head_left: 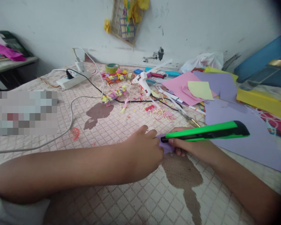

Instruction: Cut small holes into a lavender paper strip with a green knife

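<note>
My right hand (187,145) is closed around a green and black utility knife (206,132), its handle slanting up to the right. The knife's black tip end lies over a small piece of purple paper (168,148), between my two hands. My left hand (142,153) has its fingers curled down on the left side of that paper, holding it. Its fingertips are partly hidden behind the back of the hand. I cannot make out the blade against the paper.
Behind my hands are paper scraps (162,114), a white glue gun (142,83) and scissors (194,121). Large purple sheets (239,131) and pink paper (180,86) lie right. A power strip (72,79) stands back left, its cable (71,122) crossing the patterned cloth (121,203).
</note>
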Demonstrator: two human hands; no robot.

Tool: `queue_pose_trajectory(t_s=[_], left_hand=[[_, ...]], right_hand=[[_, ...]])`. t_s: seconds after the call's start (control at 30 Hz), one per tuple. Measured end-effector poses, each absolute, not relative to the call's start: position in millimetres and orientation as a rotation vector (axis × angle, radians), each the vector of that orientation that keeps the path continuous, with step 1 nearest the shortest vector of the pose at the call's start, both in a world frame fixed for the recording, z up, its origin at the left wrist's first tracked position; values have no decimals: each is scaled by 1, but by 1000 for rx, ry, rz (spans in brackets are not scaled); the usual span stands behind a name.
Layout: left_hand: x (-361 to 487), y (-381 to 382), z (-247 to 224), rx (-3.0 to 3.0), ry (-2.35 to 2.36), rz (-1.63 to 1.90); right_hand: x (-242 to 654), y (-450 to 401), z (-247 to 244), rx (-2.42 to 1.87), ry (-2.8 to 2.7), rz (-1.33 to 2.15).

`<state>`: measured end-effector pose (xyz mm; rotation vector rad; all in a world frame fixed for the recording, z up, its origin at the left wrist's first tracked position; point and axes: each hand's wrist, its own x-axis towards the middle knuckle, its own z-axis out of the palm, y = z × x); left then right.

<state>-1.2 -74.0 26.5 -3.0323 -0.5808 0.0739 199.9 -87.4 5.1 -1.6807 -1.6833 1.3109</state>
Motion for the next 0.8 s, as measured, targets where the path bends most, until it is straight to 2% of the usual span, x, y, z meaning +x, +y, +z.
queue_pose_trajectory(t_s=[0.6,0.8], left_hand=[[5,-80,16,-2978,-639,-26],[9,-76,15,-3020,-694,36]], right_hand=[[194,-88,4,-1690,-1723,1231],[192,-89,6,-1669,-1679,1252]])
